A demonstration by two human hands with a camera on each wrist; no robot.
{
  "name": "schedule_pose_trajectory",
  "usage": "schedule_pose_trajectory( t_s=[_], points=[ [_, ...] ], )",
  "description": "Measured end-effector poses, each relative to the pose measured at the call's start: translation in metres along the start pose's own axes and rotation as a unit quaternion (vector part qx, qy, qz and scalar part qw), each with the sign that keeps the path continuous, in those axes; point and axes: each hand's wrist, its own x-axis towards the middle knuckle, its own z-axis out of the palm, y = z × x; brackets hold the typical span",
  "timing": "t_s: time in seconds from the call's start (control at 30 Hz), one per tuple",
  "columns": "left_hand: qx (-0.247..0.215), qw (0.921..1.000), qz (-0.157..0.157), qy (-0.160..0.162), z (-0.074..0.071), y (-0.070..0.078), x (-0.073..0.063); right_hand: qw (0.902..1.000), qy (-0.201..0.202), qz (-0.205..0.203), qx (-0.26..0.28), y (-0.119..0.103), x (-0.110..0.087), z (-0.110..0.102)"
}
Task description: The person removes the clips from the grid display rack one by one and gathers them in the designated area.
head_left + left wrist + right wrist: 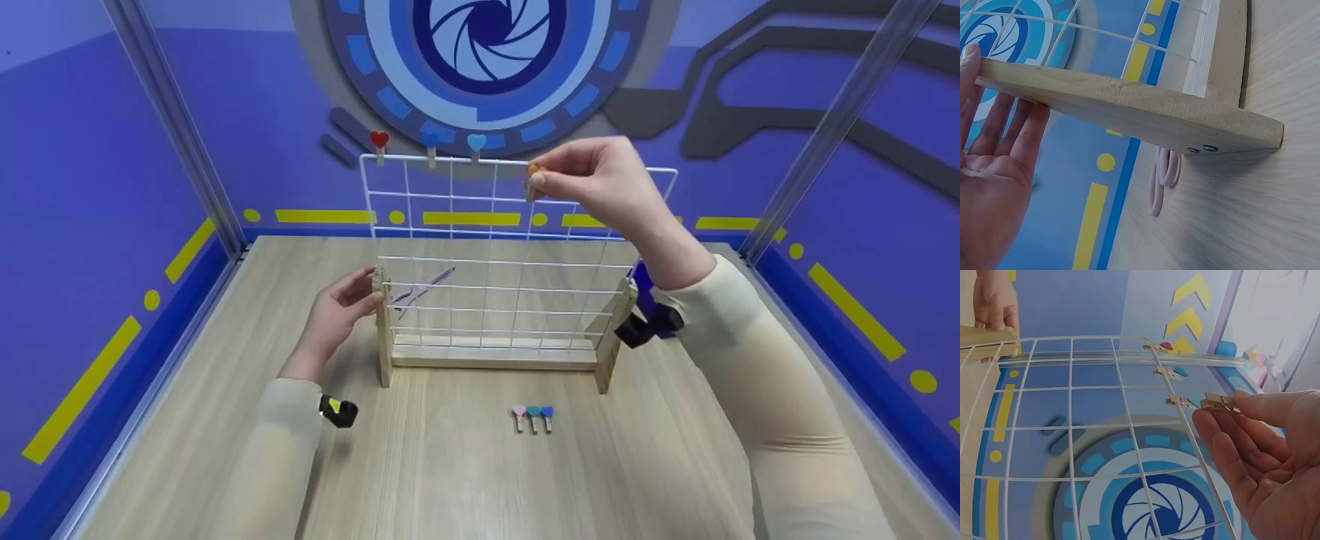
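Note:
My right hand (604, 184) pinches a small wooden clothespin (1216, 402) with an orange heart between thumb and fingers. The clothespin is close to the top wire of a white grid rack (487, 286). Three more clothespins stand clipped along that wire to its left: one with a red heart (379, 139), one blue (431, 140), one light blue (476, 142). At the rack's left side, my left hand (337, 311) grips the upper end of the wooden side post (1129, 107), thumb on one face and fingers on the other.
Three clothespins with a pink heart (519, 412), a teal heart (533, 412) and a blue heart (547, 412) lie in a row on the table before the rack. Scissors (424, 289) with pale handles lie behind the grid. Blue patterned walls surround the table.

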Motion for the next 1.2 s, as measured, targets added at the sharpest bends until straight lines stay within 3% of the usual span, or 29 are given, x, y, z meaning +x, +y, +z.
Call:
schedule_pose_trajectory(
  t_s=[0.33,0.77,1.0,1.2],
  points=[
    [0.003,1.0,0.001,0.001,0.0,-0.001,0.0,0.9995,-0.026,0.018,-0.001,0.016,-0.023,0.008],
    [0.0,1.0,-0.001,0.003,0.0,-0.001,-0.001,0.997,-0.047,0.046,0.039,0.056,-0.056,0.014],
    [0.001,1.0,-0.008,0.003,0.0,0.0,-0.001,0.9961,-0.057,0.039,0.056,0.076,-0.074,0.016],
    [0.001,1.0,-0.005,0.004,0.0,0.0,-0.001,0.995,-0.058,0.069,0.043,0.092,-0.09,0.018]
  ],
)
